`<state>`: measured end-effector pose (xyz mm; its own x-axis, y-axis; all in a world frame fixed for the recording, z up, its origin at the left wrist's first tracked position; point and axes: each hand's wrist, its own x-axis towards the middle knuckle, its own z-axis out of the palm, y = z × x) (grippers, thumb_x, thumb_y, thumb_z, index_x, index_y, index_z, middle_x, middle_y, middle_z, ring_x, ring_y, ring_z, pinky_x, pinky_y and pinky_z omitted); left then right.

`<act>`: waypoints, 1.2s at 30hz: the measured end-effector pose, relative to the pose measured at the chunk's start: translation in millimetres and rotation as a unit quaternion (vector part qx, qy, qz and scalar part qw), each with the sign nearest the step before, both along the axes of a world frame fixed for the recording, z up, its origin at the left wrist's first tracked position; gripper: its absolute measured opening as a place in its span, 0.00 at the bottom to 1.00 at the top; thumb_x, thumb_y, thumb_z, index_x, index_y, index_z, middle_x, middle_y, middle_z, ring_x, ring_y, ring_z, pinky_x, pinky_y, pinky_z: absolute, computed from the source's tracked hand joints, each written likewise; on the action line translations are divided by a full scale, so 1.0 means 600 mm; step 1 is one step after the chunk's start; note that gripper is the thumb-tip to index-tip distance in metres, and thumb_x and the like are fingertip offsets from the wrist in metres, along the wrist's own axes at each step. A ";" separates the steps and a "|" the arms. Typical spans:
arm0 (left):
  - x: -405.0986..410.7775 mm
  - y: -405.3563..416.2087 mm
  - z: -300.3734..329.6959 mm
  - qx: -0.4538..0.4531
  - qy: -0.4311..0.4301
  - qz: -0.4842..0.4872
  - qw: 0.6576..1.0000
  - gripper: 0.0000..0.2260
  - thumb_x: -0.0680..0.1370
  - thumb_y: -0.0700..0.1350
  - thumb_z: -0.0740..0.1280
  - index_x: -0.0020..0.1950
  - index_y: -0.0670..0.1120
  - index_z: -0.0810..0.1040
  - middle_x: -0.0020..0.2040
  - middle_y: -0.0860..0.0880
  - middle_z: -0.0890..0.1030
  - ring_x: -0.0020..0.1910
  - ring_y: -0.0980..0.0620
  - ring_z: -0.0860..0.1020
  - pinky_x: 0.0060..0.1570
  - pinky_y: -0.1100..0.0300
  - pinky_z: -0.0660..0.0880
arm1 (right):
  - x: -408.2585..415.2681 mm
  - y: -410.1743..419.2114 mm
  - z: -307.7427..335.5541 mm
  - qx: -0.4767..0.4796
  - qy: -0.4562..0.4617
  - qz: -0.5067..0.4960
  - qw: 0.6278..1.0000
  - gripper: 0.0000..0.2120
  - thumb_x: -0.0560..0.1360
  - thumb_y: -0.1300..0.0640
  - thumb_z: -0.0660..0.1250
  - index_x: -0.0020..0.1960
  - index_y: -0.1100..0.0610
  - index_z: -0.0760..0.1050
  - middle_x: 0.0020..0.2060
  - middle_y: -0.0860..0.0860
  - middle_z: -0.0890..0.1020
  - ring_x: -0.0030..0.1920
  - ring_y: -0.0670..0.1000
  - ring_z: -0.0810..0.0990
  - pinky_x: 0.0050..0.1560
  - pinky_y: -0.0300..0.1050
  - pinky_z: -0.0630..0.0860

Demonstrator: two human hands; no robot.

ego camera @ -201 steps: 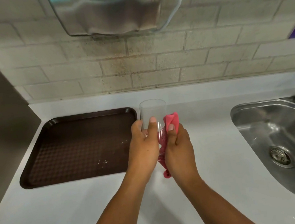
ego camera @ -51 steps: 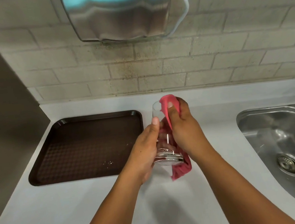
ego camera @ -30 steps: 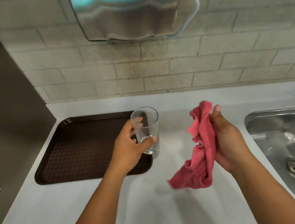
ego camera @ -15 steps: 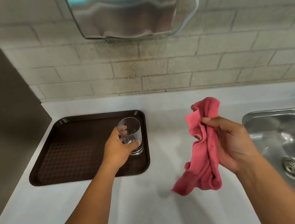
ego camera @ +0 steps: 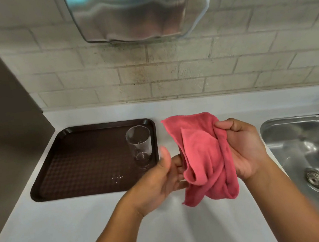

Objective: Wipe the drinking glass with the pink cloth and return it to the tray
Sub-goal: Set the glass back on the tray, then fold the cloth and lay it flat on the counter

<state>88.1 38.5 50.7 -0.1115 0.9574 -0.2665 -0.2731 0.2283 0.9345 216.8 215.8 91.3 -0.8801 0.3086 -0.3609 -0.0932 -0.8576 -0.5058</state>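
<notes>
Clear, empty drinking glass (ego camera: 139,146) upright on the brown tray (ego camera: 82,162), just left of the left hand (ego camera: 161,184), which is released, fingers touching the pink cloth (ego camera: 204,155) grasped by the right hand (ego camera: 244,148) above the bench (ego camera: 46,229).

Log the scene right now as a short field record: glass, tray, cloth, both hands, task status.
glass: drinking glass, upright on the tray, near its right edge, free of both hands
tray: brown tray on the white counter, left of the sink
cloth: pink cloth, bunched, held above the counter
right hand: right hand gripping the cloth
left hand: left hand, fingers at the cloth's left edge
status: glass back on tray
</notes>
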 end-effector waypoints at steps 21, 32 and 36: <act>-0.007 0.027 -0.048 -0.095 -0.180 0.172 0.964 0.18 0.80 0.37 0.70 0.69 0.32 0.80 0.67 0.29 0.82 0.64 0.33 0.84 0.61 0.46 0.84 | 0.070 -0.015 -0.129 0.134 -0.091 0.055 0.985 0.19 0.75 0.69 0.72 0.65 0.72 0.78 0.56 0.66 0.86 0.53 0.59 0.88 0.52 0.48 0.86; -0.030 0.060 -0.073 0.002 -0.137 0.223 0.965 0.14 0.81 0.26 0.61 0.62 0.32 0.83 0.51 0.38 0.88 0.47 0.45 0.86 0.51 0.53 0.85 | 0.065 0.010 -0.128 0.339 -0.054 -0.036 0.938 0.11 0.70 0.67 0.73 0.52 0.61 0.87 0.53 0.59 0.89 0.51 0.53 0.88 0.53 0.46 0.85; -0.038 0.070 -0.068 -0.029 -0.134 0.216 0.967 0.22 0.81 0.25 0.56 0.41 0.40 0.86 0.50 0.41 0.89 0.44 0.47 0.87 0.40 0.56 0.84 | 0.064 0.027 -0.121 0.449 -0.157 0.023 0.879 0.31 0.72 0.83 0.52 0.38 0.55 0.86 0.43 0.51 0.89 0.41 0.50 0.87 0.35 0.43 0.80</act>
<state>65.5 80.5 9.7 -0.4173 0.8190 -0.3938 -0.5861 0.0886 0.8053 255.2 232.2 18.6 -0.7994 0.5602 -0.2173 0.1958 -0.0990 -0.9756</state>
